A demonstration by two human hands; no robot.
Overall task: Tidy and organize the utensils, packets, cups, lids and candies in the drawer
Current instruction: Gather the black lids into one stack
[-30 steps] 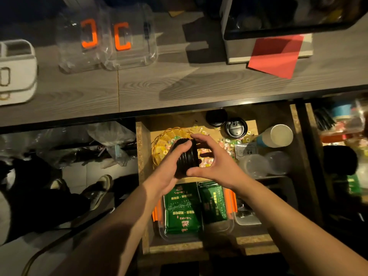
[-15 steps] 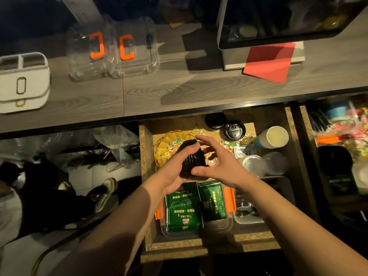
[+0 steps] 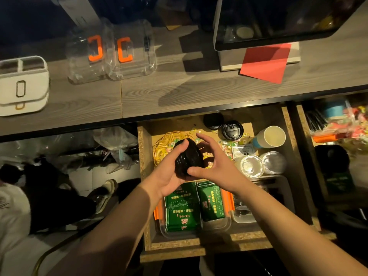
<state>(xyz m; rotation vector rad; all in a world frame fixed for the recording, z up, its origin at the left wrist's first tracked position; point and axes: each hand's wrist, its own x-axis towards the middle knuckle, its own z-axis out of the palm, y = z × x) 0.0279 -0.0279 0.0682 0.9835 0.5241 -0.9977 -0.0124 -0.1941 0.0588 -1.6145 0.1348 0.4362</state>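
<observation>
Two hands, left hand [image 3: 169,174] and right hand [image 3: 214,166], grip stacked black lids [image 3: 189,159]. Packets [image 3: 182,208] binned. Candies [image 3: 226,146], two lids [image 3: 223,126], cups [image 3: 269,137] remain loose.

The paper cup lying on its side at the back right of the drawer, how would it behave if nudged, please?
The paper cup would probably roll, since it lies on its side, likely curving because it tapers. It looks empty, so probably light. Its thin wall may crush under a firm squeeze.
</observation>
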